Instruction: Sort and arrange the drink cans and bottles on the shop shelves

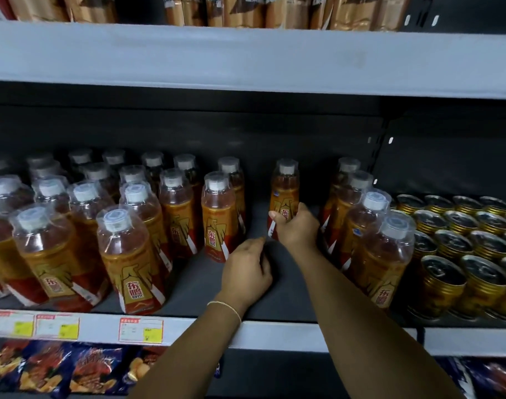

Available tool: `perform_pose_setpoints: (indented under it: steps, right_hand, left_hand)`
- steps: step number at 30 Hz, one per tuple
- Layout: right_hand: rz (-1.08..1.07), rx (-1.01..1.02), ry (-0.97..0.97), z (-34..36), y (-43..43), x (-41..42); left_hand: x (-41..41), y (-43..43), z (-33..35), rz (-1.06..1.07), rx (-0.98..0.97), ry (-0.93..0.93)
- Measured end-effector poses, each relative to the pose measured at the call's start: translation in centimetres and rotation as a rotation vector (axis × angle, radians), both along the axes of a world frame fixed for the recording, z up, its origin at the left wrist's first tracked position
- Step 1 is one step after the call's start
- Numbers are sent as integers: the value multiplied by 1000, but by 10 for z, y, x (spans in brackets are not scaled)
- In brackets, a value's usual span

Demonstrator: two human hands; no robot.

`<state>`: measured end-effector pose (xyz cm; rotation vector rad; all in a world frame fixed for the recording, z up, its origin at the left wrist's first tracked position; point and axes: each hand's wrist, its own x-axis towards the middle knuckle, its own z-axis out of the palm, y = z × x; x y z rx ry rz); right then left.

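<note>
Rows of orange-labelled drink bottles with clear caps fill the left of the middle shelf (274, 335). One such bottle (284, 191) stands alone in a gap at mid-shelf, and my right hand (296, 227) grips its lower body. My left hand (246, 272) hovers over the bare shelf floor just left of it, fingers loosely curled, holding nothing. The nearest bottle of the left group (218, 214) stands a little to the left of that hand. A short row of the same bottles (380, 249) stands right of the gap.
Gold drink cans (462, 246) are packed on the shelf at the far right. Brown bottles (246, 10) line the shelf above. Snack bags (58, 367) lie on the shelf below. Price tags (140, 329) sit on the shelf's front edge.
</note>
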<state>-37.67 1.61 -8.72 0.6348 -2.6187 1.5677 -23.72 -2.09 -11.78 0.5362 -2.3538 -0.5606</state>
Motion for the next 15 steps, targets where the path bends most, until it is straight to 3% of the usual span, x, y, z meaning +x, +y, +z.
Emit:
perform_pose_setpoints:
  steps: [15]
  right_hand:
    - [-12,44,22,0,-13,-13]
  left_hand:
    - [5,0,5,36,33,5]
